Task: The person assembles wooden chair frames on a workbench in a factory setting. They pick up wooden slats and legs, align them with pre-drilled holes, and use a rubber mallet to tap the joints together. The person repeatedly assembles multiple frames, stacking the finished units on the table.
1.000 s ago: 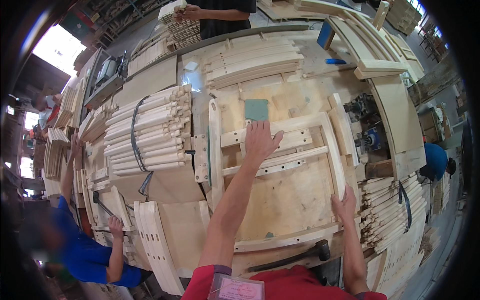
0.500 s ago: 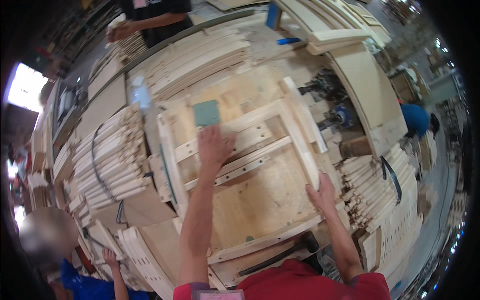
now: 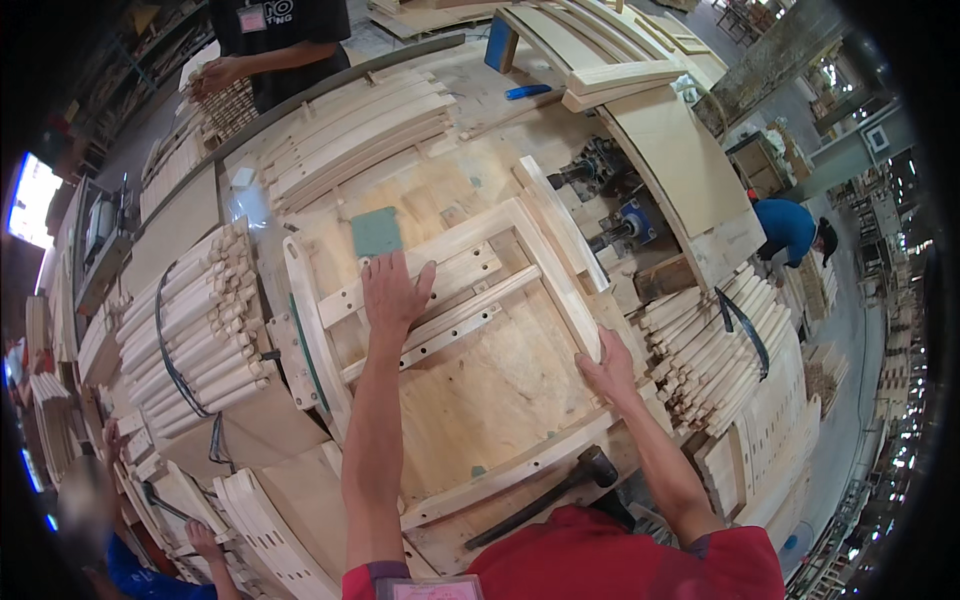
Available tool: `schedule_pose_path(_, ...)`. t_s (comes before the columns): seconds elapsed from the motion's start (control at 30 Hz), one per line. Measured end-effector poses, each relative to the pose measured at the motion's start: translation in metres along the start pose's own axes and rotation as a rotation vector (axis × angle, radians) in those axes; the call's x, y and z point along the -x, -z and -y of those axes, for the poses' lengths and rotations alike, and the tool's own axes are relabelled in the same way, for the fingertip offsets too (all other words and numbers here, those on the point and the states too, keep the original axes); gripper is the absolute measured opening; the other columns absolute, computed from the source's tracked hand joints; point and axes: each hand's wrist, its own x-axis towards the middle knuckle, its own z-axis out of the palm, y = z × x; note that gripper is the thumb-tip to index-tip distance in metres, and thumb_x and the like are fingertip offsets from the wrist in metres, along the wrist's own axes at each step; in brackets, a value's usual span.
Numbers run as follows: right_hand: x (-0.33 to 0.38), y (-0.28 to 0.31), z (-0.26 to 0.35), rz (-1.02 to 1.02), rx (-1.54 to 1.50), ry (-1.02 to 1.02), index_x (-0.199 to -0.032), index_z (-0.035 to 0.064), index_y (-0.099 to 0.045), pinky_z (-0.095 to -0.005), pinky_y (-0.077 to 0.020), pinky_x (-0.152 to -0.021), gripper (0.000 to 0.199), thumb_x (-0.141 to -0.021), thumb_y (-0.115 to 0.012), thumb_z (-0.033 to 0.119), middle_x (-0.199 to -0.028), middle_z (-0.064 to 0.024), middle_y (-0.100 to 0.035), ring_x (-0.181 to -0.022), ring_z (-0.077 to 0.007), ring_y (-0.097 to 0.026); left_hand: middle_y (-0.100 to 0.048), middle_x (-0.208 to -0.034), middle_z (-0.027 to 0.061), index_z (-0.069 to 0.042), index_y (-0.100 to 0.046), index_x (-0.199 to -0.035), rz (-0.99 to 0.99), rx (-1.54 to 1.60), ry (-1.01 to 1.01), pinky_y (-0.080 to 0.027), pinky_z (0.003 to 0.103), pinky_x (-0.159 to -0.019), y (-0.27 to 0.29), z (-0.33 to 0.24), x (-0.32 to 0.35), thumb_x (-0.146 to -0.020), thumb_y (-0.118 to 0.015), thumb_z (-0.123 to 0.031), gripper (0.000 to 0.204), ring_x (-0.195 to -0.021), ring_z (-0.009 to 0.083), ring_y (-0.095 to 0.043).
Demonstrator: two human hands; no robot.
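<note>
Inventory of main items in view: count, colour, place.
Barred rectangular wooden frame: 1, pale, centre
Square green pad: 1, green, at frame's far rail
Black mallet: 1, black, frame's near side
Strapped wooden bundles: 2, pale, left and right of frame
Wooden slat stack: 1, pale, beyond frame
Slim blue tool: 1, blue, top centre
Co-workers: 3 or more, black or blue clothes, around the edges
Left hand: 1, bare, across frame's far rail
Right hand: 1, bare, on frame's right rail
</note>
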Motion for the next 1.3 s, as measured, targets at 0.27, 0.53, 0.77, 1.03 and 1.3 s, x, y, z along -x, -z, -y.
schedule_pose_path(0.27,-0.029,0.01,0.027,-0.049,0.395,0.256,-0.136,-0.0039,-0.052,-0.0507,-0.0451,-0.103,0.072,-0.084,-0.077,0.039,-0.137,-0.0274,-0.053,-0.124,-0.045,-0.053,-0.062,-0.124,0.0229,0.0,-0.059,-0.129,0.011,-0.089,0.01,-0.039,0.05,-0.107,-0.001,0.019,0.001,-0.096,-0.057,-0.051,0.061,-0.119,0.0399,-0.056)
schedule_pose_path(0.53,-0.16,-0.061,0.157,0.116,0.284,0.767,-0.155,0.0067,-0.039,-0.0492,-0.0335,-0.118,0.107,-0.072,-0.081,0.06,-0.159,-0.0223,-0.037,-0.145,-0.0416,-0.036,-0.068,-0.117,0.018,-0.003,-0.068,-0.116,0.408,0.331,-0.321,-0.053,0.046,-0.094,0.044,-0.139,0.193,-0.091,-0.069,-0.024,0.033,-0.11,0.0357,-0.065)
schedule_pose_path(0.77,-0.174,-0.143,0.242,0.602,0.714,0.87,-0.162,0.0096,-0.021,-0.0643,-0.0235,-0.119,0.134,-0.058,-0.087,0.063,-0.163,-0.022,-0.027,-0.149,-0.0425,-0.029,-0.069,-0.101,0.0141,-0.006,-0.069,-0.105,-0.004,0.335,0.325,-0.057,0.041,-0.073,0.096,-0.145,0.296,-0.092,-0.07,-0.021,0.02,-0.087,0.033,-0.069)
schedule_pose_path(1.03,-0.158,-0.154,0.234,0.41,0.675,0.993,-0.159,0.011,-0.031,-0.0635,-0.0271,-0.113,0.13,-0.059,-0.076,0.08,-0.152,-0.0204,-0.042,-0.14,-0.0399,-0.039,-0.07,-0.094,0.0183,-0.001,-0.069,-0.115,-0.401,0.109,0.819,-0.056,0.039,-0.071,0.158,0.022,0.327,-0.092,-0.068,-0.014,0.026,-0.08,0.0322,-0.069)
schedule_pose_path(1.3,-0.161,-0.15,0.223,0.32,0.594,1.003,-0.153,-0.0014,-0.038,-0.0559,-0.0254,-0.117,0.132,-0.058,-0.071,0.085,-0.148,-0.0194,-0.047,-0.137,-0.0367,-0.042,-0.068,-0.117,0.0206,-0.002,-0.064,-0.126,-0.189,0.136,0.079,-0.054,0.044,-0.094,0.122,0.078,0.038,-0.093,-0.065,-0.02,0.037,-0.109,0.0375,-0.066)
